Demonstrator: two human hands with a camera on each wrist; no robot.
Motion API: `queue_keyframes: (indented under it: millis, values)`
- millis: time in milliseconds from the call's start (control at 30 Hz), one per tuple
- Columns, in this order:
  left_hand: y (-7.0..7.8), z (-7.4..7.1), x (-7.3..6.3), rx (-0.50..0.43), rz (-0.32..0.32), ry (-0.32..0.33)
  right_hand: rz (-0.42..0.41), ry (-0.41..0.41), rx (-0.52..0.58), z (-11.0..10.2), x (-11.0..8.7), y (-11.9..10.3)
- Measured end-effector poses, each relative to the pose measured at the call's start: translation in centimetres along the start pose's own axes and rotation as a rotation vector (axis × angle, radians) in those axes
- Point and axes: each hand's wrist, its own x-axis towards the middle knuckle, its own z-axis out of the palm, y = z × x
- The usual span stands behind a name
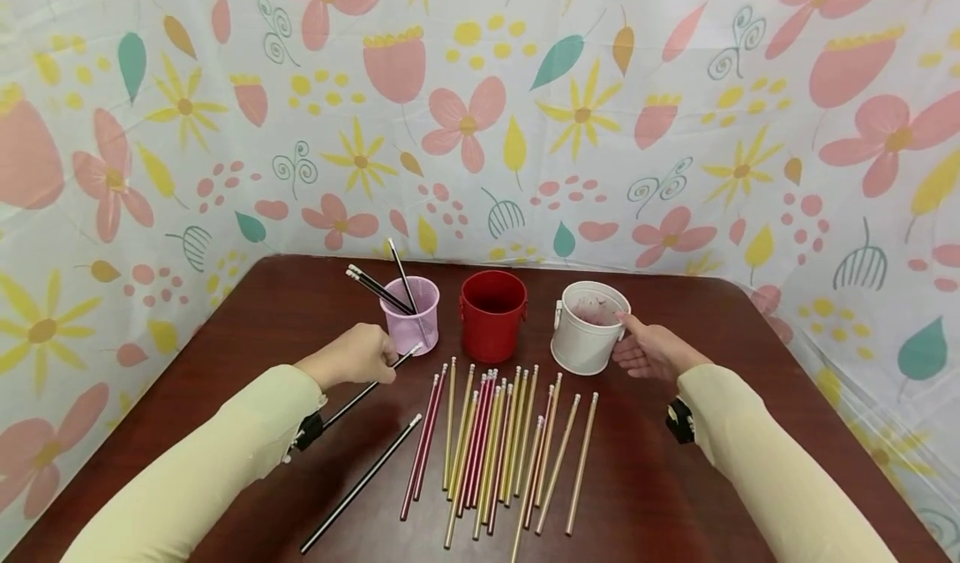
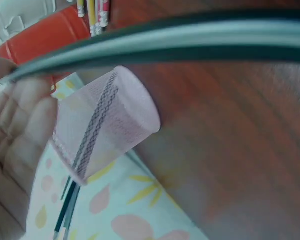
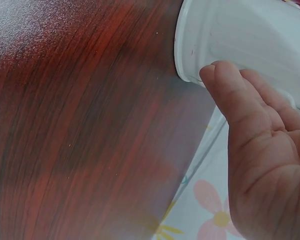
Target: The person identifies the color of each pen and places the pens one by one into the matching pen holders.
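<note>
My left hand (image 1: pixel 358 354) pinches a black pencil (image 2: pixel 165 47) with a white eraser end, in front of the pink mesh cup (image 1: pixel 431 319). Several black pencils (image 1: pixel 403 273) stand slanted inside that cup. At the right, my right hand (image 1: pixel 651 350) is at the side of a white bucket (image 1: pixel 581 342), its thumb right at the rim. Its fingers look extended along the bucket wall in the right wrist view. Another black pencil (image 1: pixel 360 486) lies on the table, nearer to me than the left hand.
Between the cup and the white bucket stands a red bucket (image 1: pixel 492 329). Several dark red pencils (image 1: pixel 426 446) and gold pencils (image 1: pixel 582 463) lie loosely side by side on the brown table (image 1: pixel 720 496). A flower-patterned cloth (image 1: pixel 465 179) hangs behind the table.
</note>
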Motion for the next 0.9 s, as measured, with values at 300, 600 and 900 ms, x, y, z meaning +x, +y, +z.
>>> queue_keyframes:
  millis: [300, 600, 900]
  values:
    - [1.4, -3.1, 0.5, 0.008, 0.081, 0.026, -0.003, 0.002, 0.002, -0.1, 0.2, 0.4]
    - [2.2, -6.0, 0.8, 0.023, 0.054, 0.102, -0.001, 0.009, 0.003, 0.1, 0.3, 0.2]
    - [1.2, -7.9, 0.7, -0.100, -0.056, 0.312, -0.006, 0.017, 0.022, -0.1, 0.4, 0.4]
